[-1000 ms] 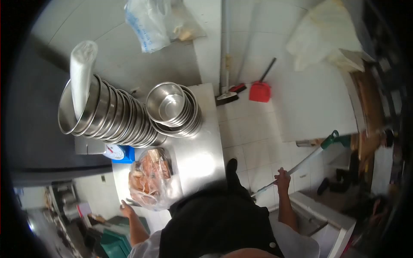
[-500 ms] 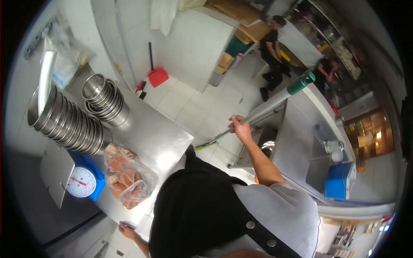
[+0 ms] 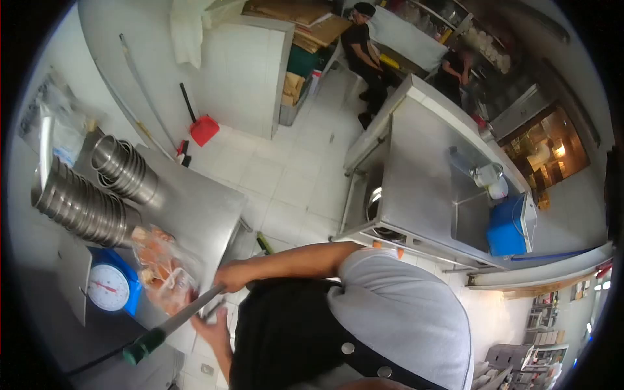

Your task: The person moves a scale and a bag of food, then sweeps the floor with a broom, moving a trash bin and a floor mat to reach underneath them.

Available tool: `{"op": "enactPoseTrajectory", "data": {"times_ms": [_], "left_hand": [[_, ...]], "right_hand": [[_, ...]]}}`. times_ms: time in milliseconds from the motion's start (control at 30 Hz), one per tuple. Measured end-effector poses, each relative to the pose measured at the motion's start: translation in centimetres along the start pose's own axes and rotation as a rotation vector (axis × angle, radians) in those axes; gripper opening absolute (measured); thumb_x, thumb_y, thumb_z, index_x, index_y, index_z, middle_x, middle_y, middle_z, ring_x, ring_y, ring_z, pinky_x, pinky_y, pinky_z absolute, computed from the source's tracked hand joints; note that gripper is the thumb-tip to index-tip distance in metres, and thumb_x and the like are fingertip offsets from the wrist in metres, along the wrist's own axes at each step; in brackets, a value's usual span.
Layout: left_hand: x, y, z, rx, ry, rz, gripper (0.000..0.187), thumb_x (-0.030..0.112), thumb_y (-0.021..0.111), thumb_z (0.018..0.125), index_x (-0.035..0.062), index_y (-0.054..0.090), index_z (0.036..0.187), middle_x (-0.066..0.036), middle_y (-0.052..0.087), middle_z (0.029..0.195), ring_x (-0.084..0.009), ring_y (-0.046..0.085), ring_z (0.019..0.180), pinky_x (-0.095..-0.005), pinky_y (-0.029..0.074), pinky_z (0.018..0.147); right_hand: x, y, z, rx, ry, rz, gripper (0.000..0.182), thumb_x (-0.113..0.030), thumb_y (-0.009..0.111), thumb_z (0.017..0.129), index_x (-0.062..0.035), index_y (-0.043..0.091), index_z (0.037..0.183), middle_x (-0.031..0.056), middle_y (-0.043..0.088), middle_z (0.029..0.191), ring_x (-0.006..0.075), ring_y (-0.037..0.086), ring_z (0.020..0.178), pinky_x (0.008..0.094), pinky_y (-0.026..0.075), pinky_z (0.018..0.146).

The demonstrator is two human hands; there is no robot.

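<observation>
My right hand is closed round a long grey pole that slants across in front of me. A green grip caps its near end, at the lower left. Past my forearm, a green strip shows low over the floor, partly hidden. My left hand is just beside the pole, thumb and fingers apart. Close to it, a clear plastic bag of orange-brown food pieces lies on the steel table.
Stacked steel pots and a blue dial scale stand on the table. A red dustpan is by the wall. To the right are a steel sink counter and a blue container. Two people are at the back.
My right hand has swung the pole from the right across to the lower left, its green grip now near the scale side. My left hand has come up toward the pole. The view has shifted right.
</observation>
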State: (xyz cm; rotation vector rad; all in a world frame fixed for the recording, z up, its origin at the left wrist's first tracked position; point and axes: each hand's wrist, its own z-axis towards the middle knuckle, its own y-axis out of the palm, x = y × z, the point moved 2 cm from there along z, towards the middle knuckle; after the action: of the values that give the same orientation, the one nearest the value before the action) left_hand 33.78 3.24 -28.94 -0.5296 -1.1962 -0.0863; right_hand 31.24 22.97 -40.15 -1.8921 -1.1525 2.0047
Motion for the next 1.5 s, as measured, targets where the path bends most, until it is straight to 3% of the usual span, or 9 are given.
{"op": "enactPoseTrajectory", "data": {"times_ms": [100,200,333,500,667,833,1033,1367,1500], "left_hand": [[-2.0,2.7,1.1,0.125,-0.281,-0.252,0.027,0.024,0.064,0.105,0.0015,0.063,0.120,-0.011,0.069,0.112,-0.0212,0.065,0.104,-0.0385,0.051,0.097],[-8.6,-2.2,-2.5,0.416,-0.353,-0.370,0.025,0.027,0.055,0.112,0.0073,0.060,0.098,-0.004,0.062,0.088,-0.0145,0.057,0.081,-0.0316,0.049,0.077],[-14.0,-13.0,-8.2,1.102,-0.461,-0.202,0.039,0.042,0.065,0.106,0.0030,0.066,0.105,-0.008,0.066,0.092,-0.0172,0.060,0.079,-0.0315,0.049,0.070],[-29.3,-25.7,-20.0,1.151,-0.974,-0.208,0.061,0.044,0.068,0.102,-0.0031,0.058,0.140,-0.020,0.068,0.122,-0.0281,0.068,0.107,-0.0378,0.056,0.093],[-30.3,-21.4,-17.6,0.956,-0.718,-0.709,0.060,0.041,0.058,0.108,-0.0038,0.052,0.148,-0.019,0.058,0.148,-0.0284,0.054,0.139,-0.0409,0.041,0.117],[-28.6,-18.8,-14.3,0.793,-0.655,-0.734,0.058,0.040,0.058,0.109,-0.0033,0.053,0.147,-0.017,0.061,0.147,-0.0280,0.057,0.136,-0.0418,0.043,0.116],[-28.5,-18.4,-14.3,0.835,-0.687,-0.734,0.060,0.041,0.061,0.108,-0.0027,0.054,0.147,-0.014,0.061,0.149,-0.0282,0.059,0.136,-0.0433,0.045,0.115],[-27.1,-20.1,-16.6,0.978,-0.634,-0.781,0.057,0.042,0.067,0.104,0.0026,0.059,0.145,-0.011,0.066,0.145,-0.0282,0.064,0.131,-0.0447,0.050,0.112],[-26.0,-20.1,-15.0,0.969,-0.646,-0.785,0.055,0.041,0.063,0.106,0.0027,0.059,0.145,-0.011,0.067,0.144,-0.0295,0.064,0.131,-0.0469,0.050,0.113]], "right_hand": [[-2.4,2.0,0.0,-0.106,-0.047,-0.001,0.042,-0.029,0.080,0.086,-0.0091,0.071,0.122,0.0189,0.075,0.104,0.0377,0.072,0.103,0.0490,0.056,0.088],[3.5,5.1,-2.7,0.091,-0.149,0.098,0.071,-0.031,0.084,0.086,-0.0087,0.057,0.148,0.0189,0.074,0.124,0.0336,0.070,0.115,0.0438,0.055,0.100],[11.0,1.4,-13.1,0.133,0.606,0.615,0.080,-0.050,0.078,0.092,-0.0082,0.050,0.154,0.0180,0.066,0.137,0.0293,0.069,0.111,0.0413,0.062,0.081],[16.8,-0.3,-15.4,0.413,0.836,1.094,0.092,-0.064,0.069,0.095,-0.0121,0.035,0.163,0.0234,0.057,0.146,0.0367,0.064,0.121,0.0542,0.060,0.087],[17.6,-1.0,-8.4,0.597,0.772,1.391,0.098,-0.072,0.064,0.096,-0.0115,0.028,0.164,0.0267,0.053,0.149,0.0406,0.060,0.129,0.0588,0.056,0.098],[15.1,-0.4,-2.3,0.940,0.676,1.574,0.096,-0.067,0.067,0.096,-0.0029,0.033,0.159,0.0239,0.061,0.141,0.0366,0.064,0.126,0.0530,0.055,0.104],[11.8,-3.0,-3.9,0.903,0.248,1.999,0.080,-0.044,0.078,0.095,-0.0012,0.040,0.151,0.0197,0.064,0.137,0.0314,0.068,0.117,0.0440,0.056,0.102],[15.8,0.5,-2.3,0.668,0.669,2.184,0.076,-0.040,0.080,0.092,-0.0011,0.047,0.147,0.0191,0.061,0.141,0.0365,0.060,0.130,0.0482,0.045,0.115],[12.6,-1.3,-4.5,0.695,0.465,2.146,0.072,-0.038,0.079,0.092,-0.0006,0.047,0.145,0.0183,0.062,0.140,0.0364,0.060,0.129,0.0484,0.047,0.113]]}}
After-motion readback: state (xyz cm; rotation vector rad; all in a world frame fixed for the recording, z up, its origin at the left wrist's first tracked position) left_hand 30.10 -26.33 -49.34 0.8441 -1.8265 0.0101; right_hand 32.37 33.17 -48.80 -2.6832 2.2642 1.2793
